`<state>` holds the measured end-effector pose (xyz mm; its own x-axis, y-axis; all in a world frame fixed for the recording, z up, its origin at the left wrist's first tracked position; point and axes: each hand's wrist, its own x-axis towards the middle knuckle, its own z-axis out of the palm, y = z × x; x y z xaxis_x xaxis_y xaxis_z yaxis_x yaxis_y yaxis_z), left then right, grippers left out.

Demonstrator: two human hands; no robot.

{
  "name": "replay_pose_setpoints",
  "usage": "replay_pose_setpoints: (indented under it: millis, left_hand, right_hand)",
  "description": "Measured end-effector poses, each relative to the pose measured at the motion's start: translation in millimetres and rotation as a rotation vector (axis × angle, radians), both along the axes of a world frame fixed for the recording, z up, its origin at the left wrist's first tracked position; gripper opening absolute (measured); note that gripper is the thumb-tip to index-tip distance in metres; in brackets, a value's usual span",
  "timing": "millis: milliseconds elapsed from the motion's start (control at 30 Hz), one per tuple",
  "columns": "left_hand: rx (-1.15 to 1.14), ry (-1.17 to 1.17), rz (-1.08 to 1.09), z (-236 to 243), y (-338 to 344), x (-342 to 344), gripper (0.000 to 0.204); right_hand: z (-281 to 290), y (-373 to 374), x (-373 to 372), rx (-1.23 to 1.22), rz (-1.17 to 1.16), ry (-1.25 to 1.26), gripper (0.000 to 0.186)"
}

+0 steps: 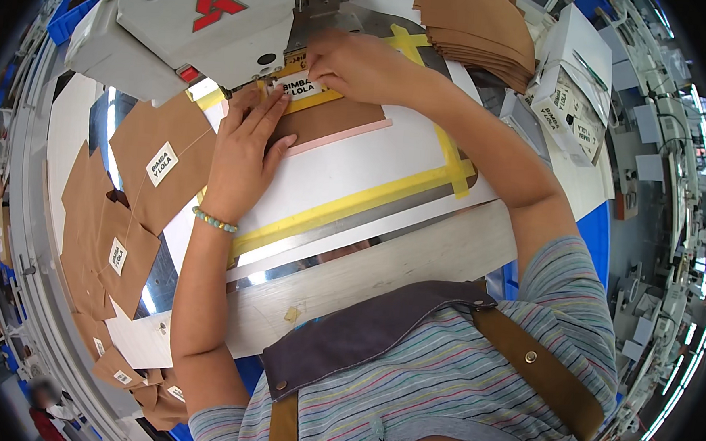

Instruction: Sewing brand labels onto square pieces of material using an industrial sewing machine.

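Observation:
A brown fabric panel [331, 120] lies under the head of a white sewing machine [203, 25]. On it sits a white label with black print [301, 88], framed by a yellow template [322, 98]. My left hand [249, 141] is open, its fingers stretched flat over the panel and the label's left end. Over the label's right side, my right hand [350, 68] has its fingers curled together; whatever they pinch is hidden. A pink strip [340, 136] runs along the panel's near edge. Beneath lies a white sheet [356, 172] edged with yellow tape.
Brown panels with white labels [151, 147] overlap on the left and hang down toward the lower left. A stack of brown panels [478, 30] stands at the back right. Beside it, a white box [574, 113] holds loose labels. A blue bin [79, 2] is at the far left.

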<state>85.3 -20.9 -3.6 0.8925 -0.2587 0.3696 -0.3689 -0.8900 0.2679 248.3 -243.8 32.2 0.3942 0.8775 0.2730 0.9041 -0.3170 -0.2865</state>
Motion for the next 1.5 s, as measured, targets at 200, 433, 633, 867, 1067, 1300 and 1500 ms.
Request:
replay_pose_setpoints:
  millis: [200,433,633,867,1067,1300,1500]
  left_hand:
    - [-0.02,-0.013,0.016,-2,1,2,0.057]
    - [-0.068,0.011,-0.022,3,0,1,0.053]
    - [-0.112,0.072,0.03,10,7,-5,0.057]
    - [0.006,0.014,0.013,4,23,-4,0.06]
    - [0.008,0.025,-0.009,11,23,-3,0.061]
    - [0.044,0.055,-0.013,15,26,-7,0.056]
    - [0.027,0.078,-0.008,20,28,-12,0.052]
  right_hand:
    - [-10,-3,-9,-0.081,0.036,-0.45,0.017]
    - [-53,7,-17,0.193,0.111,-0.083,0.037]
    - [-52,5,-15,0.106,0.125,-0.14,0.049]
    - [-48,6,-13,0.092,0.161,-0.111,0.039]
    - [-53,4,-11,0.104,0.146,-0.085,0.049]
    - [-46,1,-17,0.15,0.156,-0.089,0.035]
    - [-46,2,-15,0.136,0.138,-0.03,0.04]
